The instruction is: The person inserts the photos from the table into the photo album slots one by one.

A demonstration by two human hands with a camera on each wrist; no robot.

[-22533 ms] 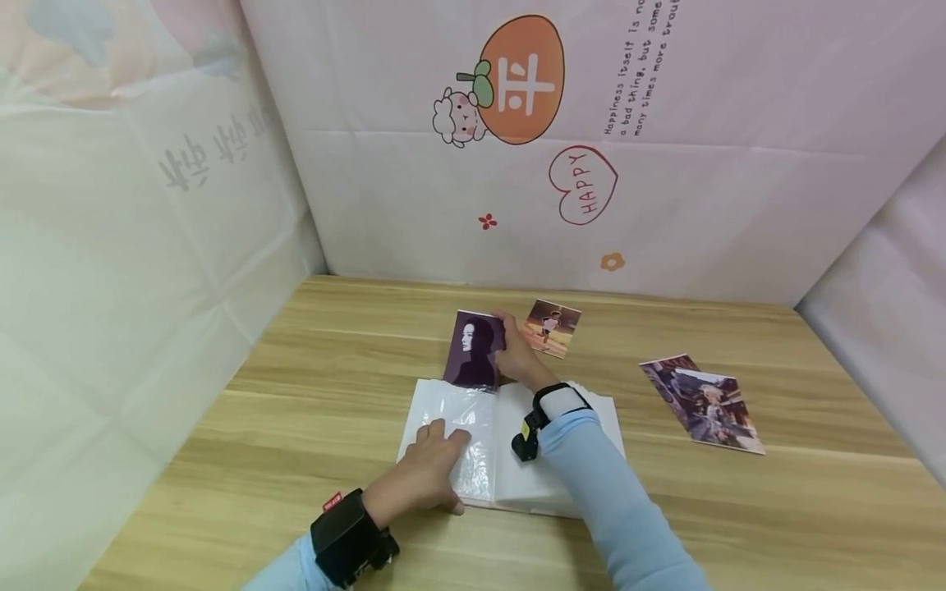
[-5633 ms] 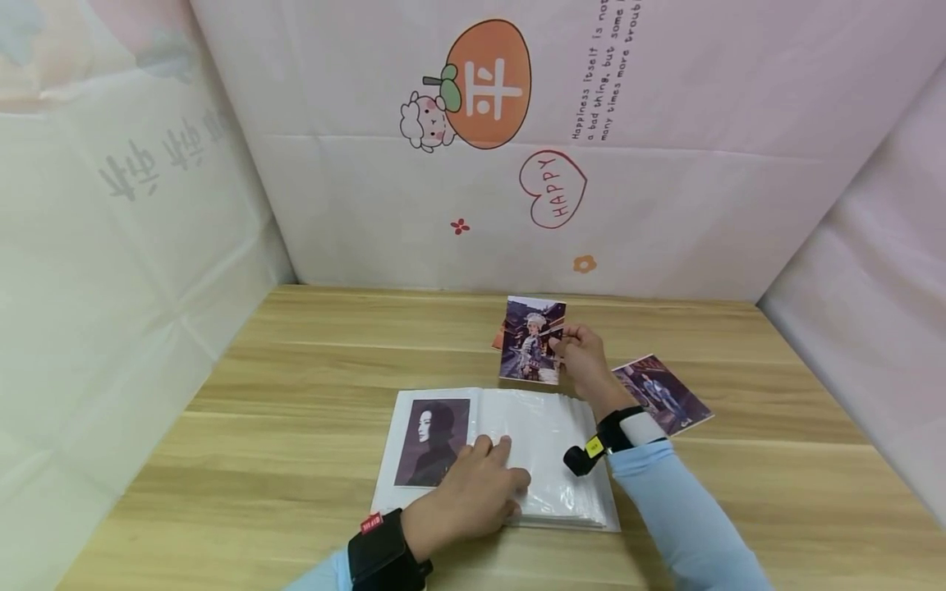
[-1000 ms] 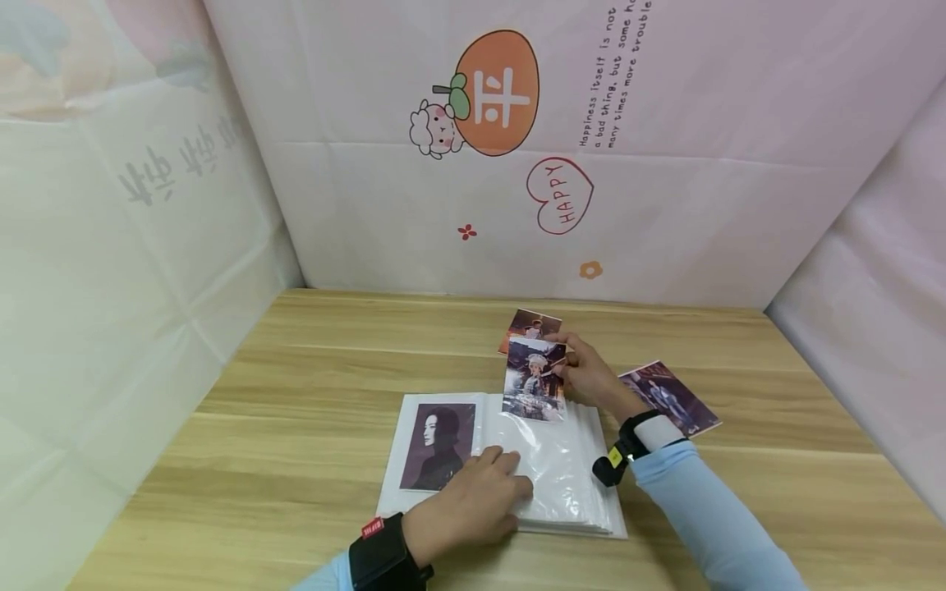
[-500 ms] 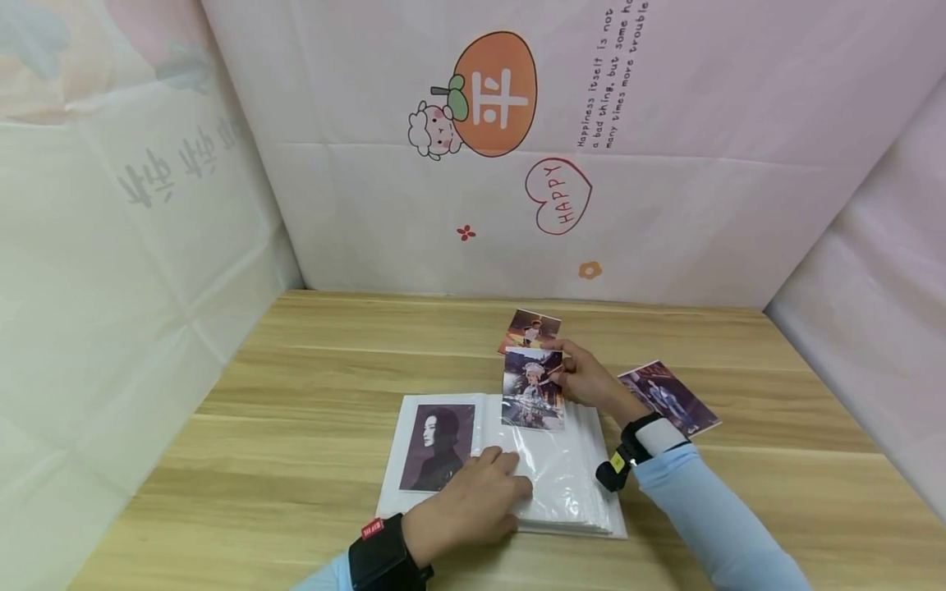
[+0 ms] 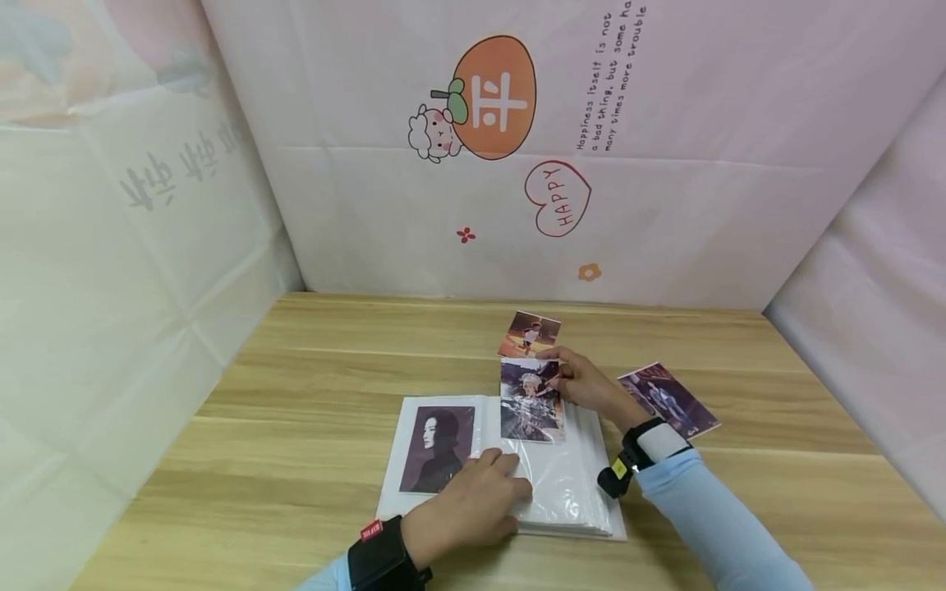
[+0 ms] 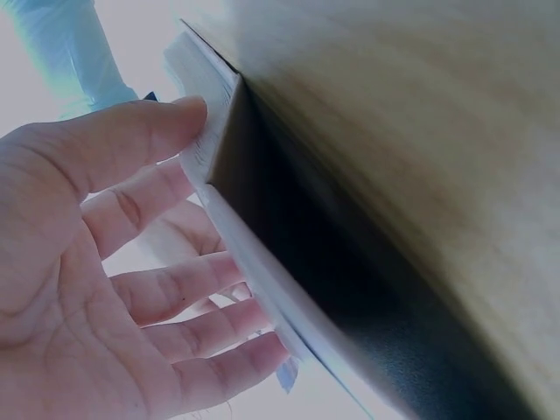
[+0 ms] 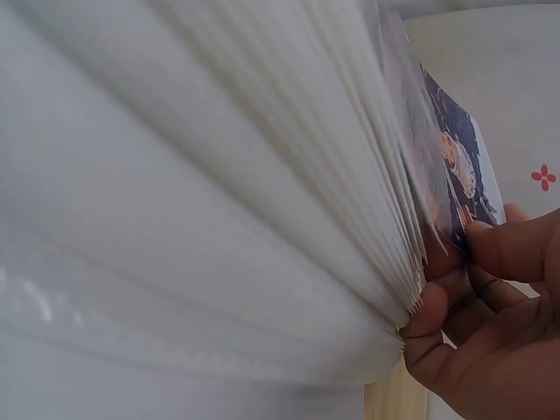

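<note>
Your right hand [image 5: 587, 384] pinches the top right edge of a costume photo [image 5: 530, 400], thumb and fingers curled on it; the photo's lower part sits in the clear sleeve of the photo album [image 5: 550, 484], on its right page, while the upper part sticks out beyond the album's far edge. In the right wrist view you see the same pinch [image 7: 490, 289] against the fanned white pages [image 7: 219, 219], too close and bright to make out detail. Your left hand [image 5: 473, 505] lies flat on the album's near middle, fingers straight and pressing the sleeve down; the left wrist view shows the fingers [image 6: 166, 293] spread along the album's edge, heavily blurred.

On the album's left page sits a dark portrait photo [image 5: 436, 449]. Beyond the album's far edge lies a small orange-toned photo [image 5: 529, 333], partly covered by the costume photo. To the album's right lies another photo [image 5: 668, 400], its near corner hidden behind your right wrist.

Behind the album, the backdrop [image 5: 665, 205] carries an orange fruit [image 5: 493, 97] with a white character on it, a heart reading "HAPPY" [image 5: 557, 198], and tilted small print [image 5: 608, 78] starting "Happiness itself is not a bad thing", cut off at the top edge. Your left wristband bears a red tag [image 5: 372, 530], its lettering too small to read.
</note>
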